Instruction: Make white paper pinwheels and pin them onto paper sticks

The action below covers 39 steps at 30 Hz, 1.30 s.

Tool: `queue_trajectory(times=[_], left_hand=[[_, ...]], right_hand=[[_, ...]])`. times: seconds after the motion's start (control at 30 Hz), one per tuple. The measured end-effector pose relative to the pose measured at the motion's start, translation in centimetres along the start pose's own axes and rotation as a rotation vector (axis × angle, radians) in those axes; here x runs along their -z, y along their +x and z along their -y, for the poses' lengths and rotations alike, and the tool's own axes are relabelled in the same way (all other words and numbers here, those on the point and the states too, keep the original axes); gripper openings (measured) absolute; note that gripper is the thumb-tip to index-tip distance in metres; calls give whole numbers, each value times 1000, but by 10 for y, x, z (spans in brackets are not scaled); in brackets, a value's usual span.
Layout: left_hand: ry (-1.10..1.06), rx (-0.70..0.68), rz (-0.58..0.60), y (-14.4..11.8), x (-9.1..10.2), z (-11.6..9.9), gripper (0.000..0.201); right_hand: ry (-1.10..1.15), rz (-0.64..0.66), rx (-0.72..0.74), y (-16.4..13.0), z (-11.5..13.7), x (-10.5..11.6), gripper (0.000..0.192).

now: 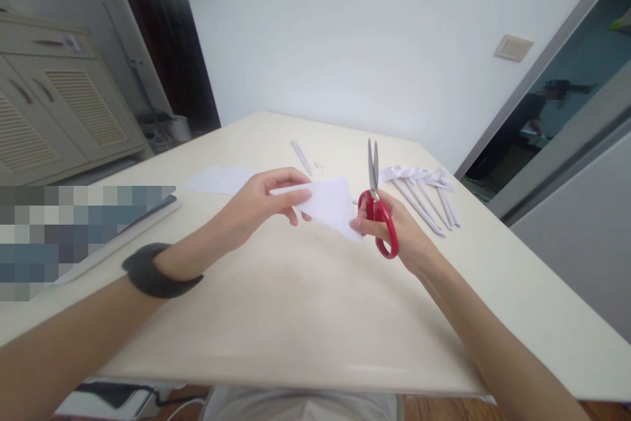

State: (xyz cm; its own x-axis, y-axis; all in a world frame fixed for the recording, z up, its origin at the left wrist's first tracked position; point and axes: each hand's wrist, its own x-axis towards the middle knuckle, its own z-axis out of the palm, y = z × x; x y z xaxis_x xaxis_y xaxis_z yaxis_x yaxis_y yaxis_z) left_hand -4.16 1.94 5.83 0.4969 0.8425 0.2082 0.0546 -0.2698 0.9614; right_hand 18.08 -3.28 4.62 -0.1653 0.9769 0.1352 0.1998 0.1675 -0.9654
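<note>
My left hand (259, 204) pinches a folded white paper piece (329, 203) just above the cream table (276, 316). My right hand (399, 234) grips red-handled scissors (377, 207), fingers through the loops, blades closed and pointing away from me. The thumb of that hand touches the paper's right corner. A dark band sits on my left wrist (152, 270).
A flat white sheet (219, 179) lies behind my left hand. Several rolled paper sticks with white paper tops (426, 188) lie at the right. Two thin paper strips (300, 156) lie further back. A blurred patch covers something at the table's left edge. A cabinet stands far left.
</note>
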Motion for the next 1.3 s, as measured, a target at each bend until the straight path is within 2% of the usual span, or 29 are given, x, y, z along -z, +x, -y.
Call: queue_trajectory(times=[0.1, 0.17, 0.33, 0.43, 0.57, 0.8, 1.03, 1.2, 1.3], left_hand=[[-171, 60, 235, -1, -3, -3, 41], [-182, 126, 375, -2, -10, -1, 47], [-53, 165, 421, -5, -32, 17, 23], [-51, 192, 365, -7, -39, 23, 18], [-44, 204, 314, -8, -37, 22, 14], [-59, 77, 161, -8, -33, 19, 17], [-39, 92, 178, -9, -36, 20, 16], [-60, 31, 71, -9, -31, 17, 15], [-74, -30, -14, -8, -26, 17, 14]], right_hand=[[59, -84, 32, 1, -1, -3, 24], [108, -102, 39, 1, -2, -6, 25], [122, -67, 15, -2, -8, -19, 27], [102, -42, 5, -4, -11, -25, 28], [88, -56, 22, -5, -8, -26, 28], [58, 23, 32, -10, 2, -25, 28], [111, 51, 82, -9, -4, -27, 28], [46, 63, 8, -9, -2, -26, 22], [32, 141, -43, -9, -5, -27, 25]])
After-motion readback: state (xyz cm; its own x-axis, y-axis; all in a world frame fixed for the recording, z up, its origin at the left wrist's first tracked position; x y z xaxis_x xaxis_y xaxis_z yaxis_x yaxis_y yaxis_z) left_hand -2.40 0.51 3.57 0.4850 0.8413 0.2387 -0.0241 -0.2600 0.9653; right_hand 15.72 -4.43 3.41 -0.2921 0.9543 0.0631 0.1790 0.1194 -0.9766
